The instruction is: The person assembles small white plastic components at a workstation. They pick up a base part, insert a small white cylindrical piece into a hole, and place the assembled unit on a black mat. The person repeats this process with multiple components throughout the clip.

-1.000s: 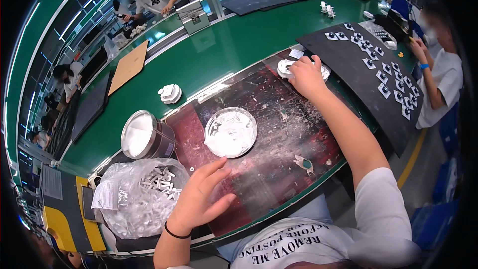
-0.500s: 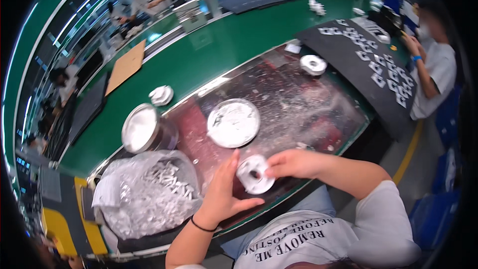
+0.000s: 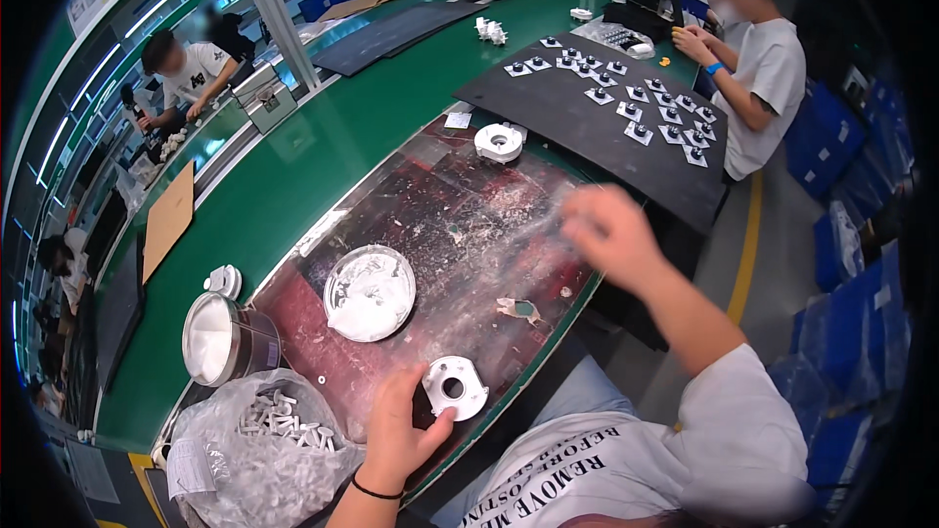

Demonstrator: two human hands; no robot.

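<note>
A white round plastic part [image 3: 469, 404] with a hole in its middle is gripped at its left edge by my left hand [image 3: 396, 427], between thumb and fingers. It is at the near edge of the worn red-brown work board [image 3: 440, 205]. My right hand [image 3: 614, 235] is over the board's right side, apart from the part and smeared by motion; whether it holds anything is unclear. Left of centre lies a round lid [image 3: 370, 293] smeared with white paste. A similar white part [image 3: 500, 143] sits at the board's far end.
On the left stand an open tin [image 3: 230, 340] with white contents and a clear bag [image 3: 259, 464] of small white plastic pieces. White discs [image 3: 225, 281] lie behind the tin. A dark sheet [image 3: 587, 127] at the far right bears several small parts; a person [image 3: 758, 68] works beside it.
My right hand has left the white part and moved away to the right. My left hand now grips the part alone. The whole view has swung rightward.
</note>
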